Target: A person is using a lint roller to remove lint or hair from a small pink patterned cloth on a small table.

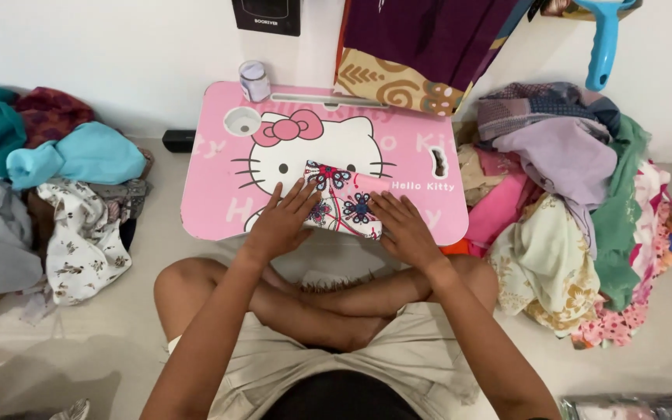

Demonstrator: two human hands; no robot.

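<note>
A small folded cloth point(343, 197), pink and white with dark blue flowers, lies on a pink lap table point(211, 202) with a cartoon cat print. My left hand point(283, 221) rests flat on the cloth's left part, fingers spread. My right hand point(403, 225) presses flat on its right lower edge. Neither hand grips anything. I sit cross-legged on the floor right behind the table.
A small round container point(255, 80) stands at the table's far left corner. Piles of clothes lie on the floor at the left point(64, 194) and the right point(577, 210). Fabric point(414, 47) and a blue handled tool point(605, 43) hang on the wall.
</note>
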